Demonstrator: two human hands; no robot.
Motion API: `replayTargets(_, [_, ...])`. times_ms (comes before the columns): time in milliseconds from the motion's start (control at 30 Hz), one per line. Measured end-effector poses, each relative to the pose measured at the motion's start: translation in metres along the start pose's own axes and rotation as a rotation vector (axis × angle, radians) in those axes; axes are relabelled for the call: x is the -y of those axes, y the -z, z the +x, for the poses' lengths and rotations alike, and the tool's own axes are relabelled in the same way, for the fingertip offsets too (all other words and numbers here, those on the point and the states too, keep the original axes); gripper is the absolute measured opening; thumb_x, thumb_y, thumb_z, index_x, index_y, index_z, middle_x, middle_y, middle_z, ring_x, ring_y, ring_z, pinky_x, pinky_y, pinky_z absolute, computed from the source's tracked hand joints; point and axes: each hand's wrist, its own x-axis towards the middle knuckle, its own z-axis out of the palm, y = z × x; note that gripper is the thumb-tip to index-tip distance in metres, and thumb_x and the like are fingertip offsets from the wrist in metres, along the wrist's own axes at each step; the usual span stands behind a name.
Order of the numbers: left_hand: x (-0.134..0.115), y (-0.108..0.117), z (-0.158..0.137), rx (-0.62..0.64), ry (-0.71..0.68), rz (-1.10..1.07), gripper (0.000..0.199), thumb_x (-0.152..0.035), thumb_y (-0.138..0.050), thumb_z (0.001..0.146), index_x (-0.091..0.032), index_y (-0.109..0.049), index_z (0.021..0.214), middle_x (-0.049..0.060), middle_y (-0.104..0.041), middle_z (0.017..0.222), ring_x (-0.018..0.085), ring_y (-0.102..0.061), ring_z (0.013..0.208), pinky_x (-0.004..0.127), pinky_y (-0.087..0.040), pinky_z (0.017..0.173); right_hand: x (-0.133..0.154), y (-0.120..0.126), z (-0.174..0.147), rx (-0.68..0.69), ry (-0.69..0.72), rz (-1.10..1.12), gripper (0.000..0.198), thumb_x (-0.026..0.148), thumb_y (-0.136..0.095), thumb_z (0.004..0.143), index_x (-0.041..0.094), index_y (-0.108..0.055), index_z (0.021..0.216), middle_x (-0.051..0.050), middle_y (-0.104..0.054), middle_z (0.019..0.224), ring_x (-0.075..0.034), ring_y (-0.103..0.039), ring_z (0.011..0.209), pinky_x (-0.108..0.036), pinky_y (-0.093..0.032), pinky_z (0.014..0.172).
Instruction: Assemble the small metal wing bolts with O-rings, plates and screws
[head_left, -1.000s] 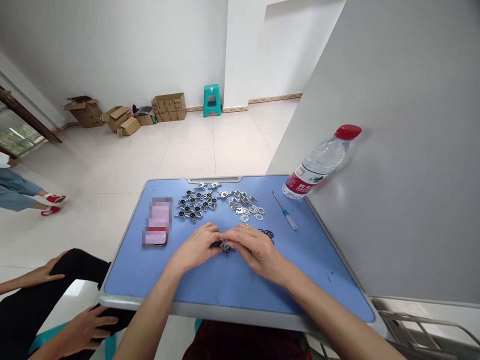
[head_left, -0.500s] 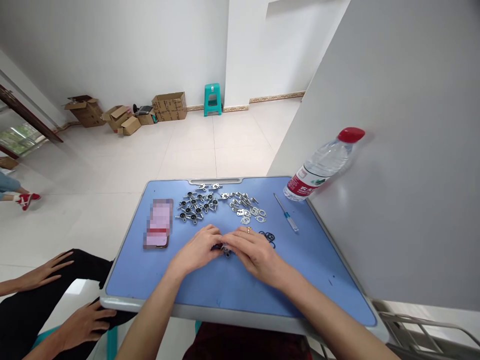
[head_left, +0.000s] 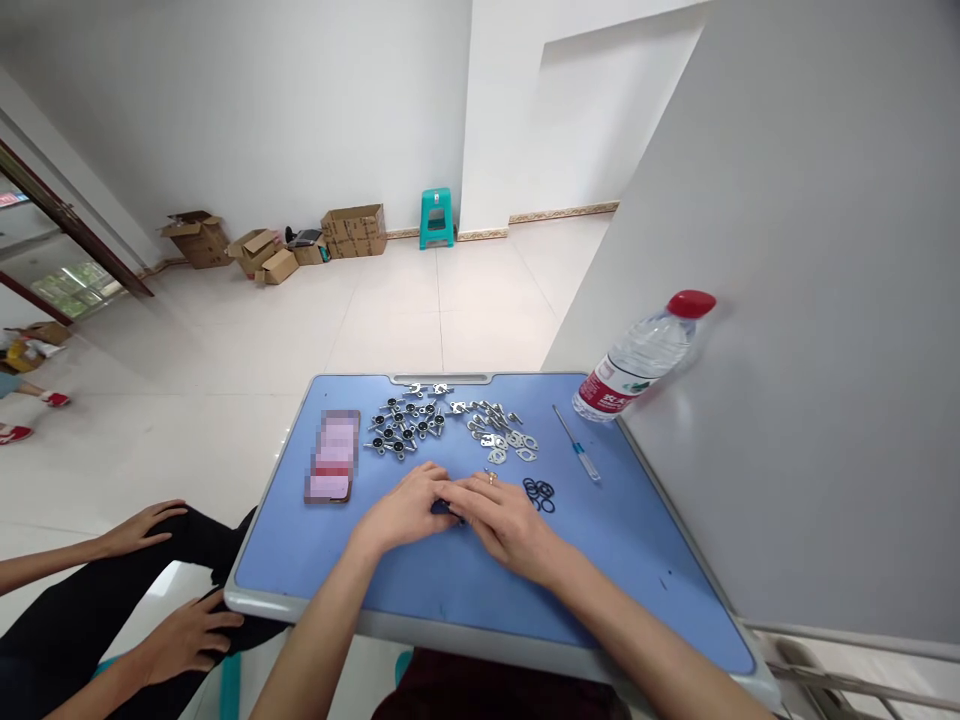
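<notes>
My left hand (head_left: 405,508) and my right hand (head_left: 506,515) meet over the front middle of the blue table. Both are closed, fingertips pinched together around a small dark and metal fitting (head_left: 446,509), mostly covered by the fingers. My right fingers lie over the left fingertips. Beyond the left hand lies a group of small metal fittings with black round centres (head_left: 397,447). Loose metal pieces (head_left: 487,412) and flat oval metal plates (head_left: 526,443) lie past the right hand. Black rubber rings (head_left: 544,490) sit just right of it.
A phone (head_left: 332,455) lies at the table's left. A blue-handled screwdriver (head_left: 577,445) and a water bottle (head_left: 637,360) are on the right, beside a grey panel (head_left: 810,350). Another person's hands (head_left: 184,635) rest on their legs at left. Cartons (head_left: 352,232) and a stool (head_left: 436,218) stand behind.
My right fingers have closed further over the left fingertips, so the fitting shows less. The whole view has shifted slightly, with the table lower and farther right.
</notes>
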Motion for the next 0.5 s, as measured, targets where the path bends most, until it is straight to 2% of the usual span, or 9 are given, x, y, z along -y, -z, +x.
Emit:
replayTargets(167, [0.002, -0.004, -0.003, -0.023, -0.006, -0.040, 0.009, -0.016, -0.059, 0.088, -0.017, -0.059, 0.079, 0.001, -0.055, 0.086, 0.019, -0.052, 0.091, 0.031, -0.046, 0.081, -0.003, 0.001, -0.003, -0.021, -0.006, 0.019, 0.029, 0.013, -0.038, 0.100, 0.019, -0.055, 0.123, -0.006, -0.070, 0.091, -0.017, -0.065, 0.077, -0.029, -0.051, 0.066])
replayTargets(300, [0.004, -0.013, -0.009, -0.073, -0.045, -0.060, 0.007, -0.015, -0.059, 0.090, -0.019, -0.064, 0.092, 0.003, -0.062, 0.102, 0.020, -0.053, 0.102, 0.036, -0.043, 0.094, -0.004, 0.006, -0.003, 0.002, -0.035, 0.049, 0.030, 0.015, -0.037, 0.100, 0.019, -0.055, 0.124, -0.008, -0.070, 0.094, -0.018, -0.065, 0.082, -0.031, -0.053, 0.070])
replayTargets(400, [0.005, -0.016, -0.010, -0.080, -0.045, -0.043, 0.008, -0.016, -0.060, 0.090, -0.019, -0.065, 0.096, 0.004, -0.062, 0.106, 0.020, -0.052, 0.104, 0.036, -0.043, 0.094, -0.003, 0.009, -0.001, -0.009, -0.036, 0.101, 0.030, 0.015, -0.036, 0.101, 0.019, -0.056, 0.122, -0.009, -0.070, 0.100, -0.018, -0.065, 0.088, -0.032, -0.053, 0.074])
replayTargets(500, [0.005, -0.017, -0.009, -0.081, -0.050, -0.020, 0.005, -0.017, -0.059, 0.092, -0.018, -0.064, 0.094, 0.003, -0.060, 0.097, 0.019, -0.052, 0.099, 0.035, -0.044, 0.091, 0.000, 0.010, 0.002, 0.013, -0.031, 0.141, 0.028, 0.013, -0.036, 0.100, 0.019, -0.058, 0.117, -0.007, -0.070, 0.092, -0.018, -0.063, 0.080, -0.032, -0.051, 0.072])
